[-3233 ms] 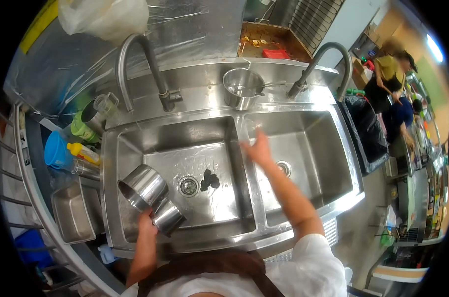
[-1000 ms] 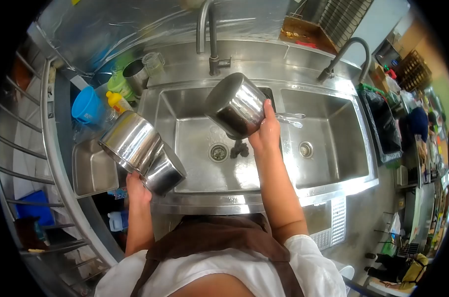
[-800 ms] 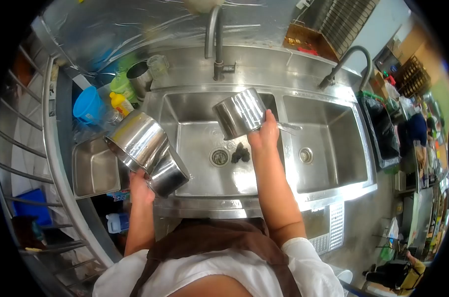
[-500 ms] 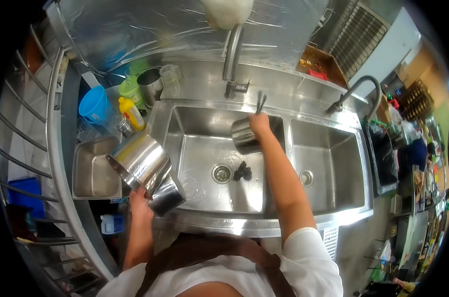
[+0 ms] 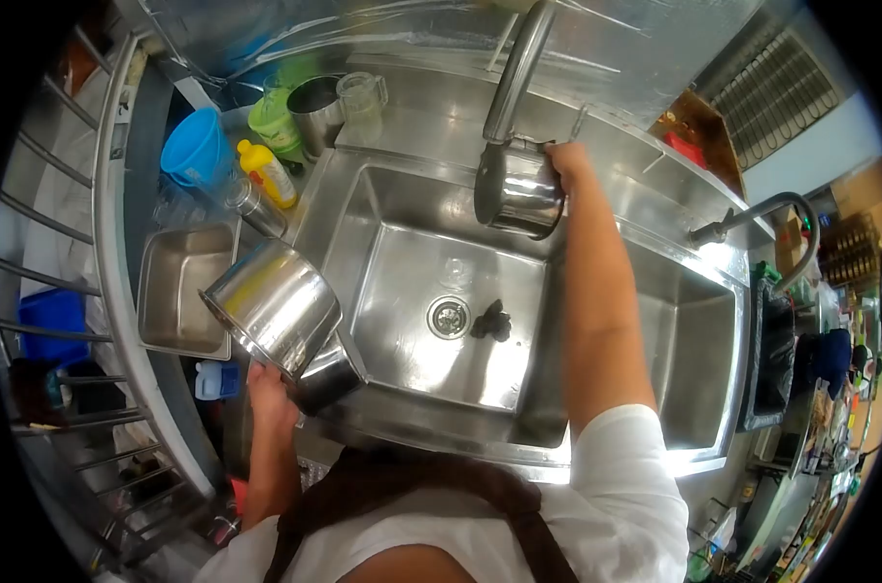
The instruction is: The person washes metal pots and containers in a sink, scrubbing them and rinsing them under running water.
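In the head view my right hand (image 5: 571, 167) is closed around the handle side of a shiny metal pot (image 5: 520, 192). This pot is tilted above the big sink basin (image 5: 402, 282), right beneath the faucet (image 5: 518, 83). At the basin's left front corner my left hand (image 5: 272, 389) grips a large metal pot (image 5: 277, 299) near its lower edge; its fingers are partly hidden. A smaller metal pot (image 5: 326, 377) leans against the large one, and whether that hand also holds it I cannot tell. A dark crumpled scrap (image 5: 491, 321) lies beside the drain (image 5: 449, 318).
Left of the sink stand a rectangular steel pan (image 5: 149, 301), a blue bucket (image 5: 190, 146), a yellow bottle (image 5: 266, 175), a green container (image 5: 276, 126) and a clear pitcher (image 5: 363, 107). A second basin (image 5: 693, 330) with a curved tap (image 5: 791, 199) lies to the right.
My right hand has raised its pot from low over the basin up to the faucet. The left hand still holds the large pot at the left. The view has shifted and turned slightly.
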The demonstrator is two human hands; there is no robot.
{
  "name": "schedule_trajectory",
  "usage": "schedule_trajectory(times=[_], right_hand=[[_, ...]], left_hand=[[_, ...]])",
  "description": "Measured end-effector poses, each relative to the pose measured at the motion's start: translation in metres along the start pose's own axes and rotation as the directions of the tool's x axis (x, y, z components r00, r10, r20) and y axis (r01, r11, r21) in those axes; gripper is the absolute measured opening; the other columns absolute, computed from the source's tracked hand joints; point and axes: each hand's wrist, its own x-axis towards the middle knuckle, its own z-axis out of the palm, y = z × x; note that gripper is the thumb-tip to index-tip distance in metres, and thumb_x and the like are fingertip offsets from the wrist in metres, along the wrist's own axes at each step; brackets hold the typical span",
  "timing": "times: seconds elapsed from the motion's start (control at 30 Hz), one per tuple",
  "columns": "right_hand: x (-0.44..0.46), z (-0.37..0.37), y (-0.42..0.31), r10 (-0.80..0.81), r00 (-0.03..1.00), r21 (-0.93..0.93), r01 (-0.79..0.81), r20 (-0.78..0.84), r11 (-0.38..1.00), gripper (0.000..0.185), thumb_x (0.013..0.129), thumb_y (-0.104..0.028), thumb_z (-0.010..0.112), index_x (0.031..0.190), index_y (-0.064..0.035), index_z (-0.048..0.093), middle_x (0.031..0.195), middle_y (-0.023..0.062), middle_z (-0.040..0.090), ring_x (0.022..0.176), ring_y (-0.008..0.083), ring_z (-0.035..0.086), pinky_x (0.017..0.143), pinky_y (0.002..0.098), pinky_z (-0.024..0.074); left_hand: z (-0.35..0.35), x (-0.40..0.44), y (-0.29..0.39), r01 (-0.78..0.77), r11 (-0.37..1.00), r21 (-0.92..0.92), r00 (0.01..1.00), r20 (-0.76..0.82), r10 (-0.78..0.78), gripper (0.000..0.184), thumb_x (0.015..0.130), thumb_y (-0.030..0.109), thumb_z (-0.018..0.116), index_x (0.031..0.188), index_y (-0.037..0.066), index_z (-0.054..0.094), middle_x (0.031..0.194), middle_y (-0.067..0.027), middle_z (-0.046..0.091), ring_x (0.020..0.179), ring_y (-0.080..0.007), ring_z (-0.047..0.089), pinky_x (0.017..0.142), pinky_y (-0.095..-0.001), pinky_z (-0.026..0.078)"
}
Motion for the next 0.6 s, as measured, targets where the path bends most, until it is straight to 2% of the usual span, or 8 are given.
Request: schedule_trajectory(times=[0.03,0.1,0.2,0.27,0.3,0.37,0.57,0.6], right_hand=[[0.0,-0.002,0.007,0.006,1.0,-0.001,-0.006,0.003,1.0,0.018,0.076,-0.016,0.062,0.071,0.0013,0.06,0.062,0.009,0.056,0.049,0.0182,0.051,0.046,0.0328,0.0406],[-0.01,-0.01,0.005,0.057,0.998,0.239,-0.05,-0.024,0.97,0.017,0.076,-0.015,0.061,0.072,0.0018,0.061,0.068,0.0099,0.058,0.052,0.0178,0.053,0.05,0.0328,0.0428],[-0.036,-0.006,0.008,0.079,0.997,0.233,-0.072,-0.023,0.97,0.017,0.076,-0.014,0.062,0.065,-0.0013,0.058,0.059,0.0057,0.053,0.048,0.015,0.047,0.045,0.0324,0.0376],[-0.054,0.008,0.014,0.067,0.997,0.283,-0.076,0.043,0.956,0.023,0.075,-0.015,0.063,0.058,-0.0045,0.053,0.054,0.0018,0.046,0.046,0.0132,0.041,0.042,0.031,0.0315],[-0.074,0.011,0.013,0.053,0.995,0.22,-0.071,0.088,0.973,0.021,0.075,-0.014,0.062,0.059,-0.0037,0.053,0.054,0.0021,0.046,0.047,0.0131,0.041,0.043,0.0299,0.032],[-0.099,0.029,0.021,0.092,0.978,0.302,-0.146,0.185,0.942,0.017,0.076,-0.011,0.06,0.062,-0.0024,0.054,0.056,0.0027,0.047,0.048,0.0132,0.042,0.043,0.0289,0.0326],[-0.127,0.052,0.048,0.166,0.921,0.453,-0.324,0.354,0.831,0.009,0.076,-0.007,0.056,0.071,0.0,0.056,0.061,0.0037,0.05,0.049,0.0138,0.045,0.043,0.0267,0.0342],[-0.131,0.049,0.047,0.244,0.908,0.4,-0.375,0.342,0.836,0.007,0.077,-0.007,0.056,0.074,-0.0006,0.057,0.061,0.0038,0.051,0.051,0.0138,0.046,0.045,0.0277,0.0359]], left_hand=[[-0.004,0.002,-0.002,0.024,0.999,-0.021,1.0,0.009,-0.023,0.026,0.082,0.003,0.045,0.108,0.001,0.048,0.096,-0.0088,0.057,0.084,-0.0176,0.058,0.072,-0.0289,0.046],[-0.003,0.006,-0.002,0.04,0.998,-0.047,0.999,0.027,-0.039,0.03,0.081,0.002,0.045,0.111,0.0,0.047,0.102,-0.0098,0.056,0.09,-0.019,0.057,0.078,-0.031,0.046],[-0.01,0.007,-0.005,-0.008,0.999,0.033,0.989,0.147,0.003,0.03,0.084,0.011,0.047,0.111,-0.001,0.049,0.107,-0.0118,0.056,0.094,-0.0215,0.055,0.083,-0.034,0.043],[-0.028,0.018,-0.017,-0.008,0.992,0.125,0.999,0.032,0.004,0.029,0.083,0.011,0.047,0.11,-0.001,0.049,0.106,-0.0128,0.056,0.094,-0.0217,0.055,0.082,-0.0348,0.044],[-0.022,0.013,-0.013,-0.012,0.992,0.128,1.0,0.018,0.009,0.029,0.083,0.011,0.047,0.11,-0.001,0.049,0.106,-0.0128,0.056,0.094,-0.0217,0.055,0.082,-0.0348,0.044],[0.003,0.004,-0.006,-0.006,0.993,0.114,0.998,-0.057,0.013,0.004,0.077,0.004,0.05,0.079,0.008,0.05,0.064,0.0023,0.048,0.051,-0.0076,0.041,0.045,-0.0217,0.03],[0.003,0.005,0.0,0.008,0.998,0.067,1.0,-0.022,-0.007,0.007,0.078,0.007,0.052,0.072,0.009,0.049,0.058,0.0038,0.045,0.048,-0.0057,0.039,0.043,-0.02,0.028],[0.001,0.006,-0.001,-0.019,0.995,0.096,1.0,-0.017,0.021,0.007,0.078,0.006,0.052,0.072,0.009,0.05,0.058,0.004,0.046,0.048,-0.0052,0.04,0.042,-0.0196,0.028]])
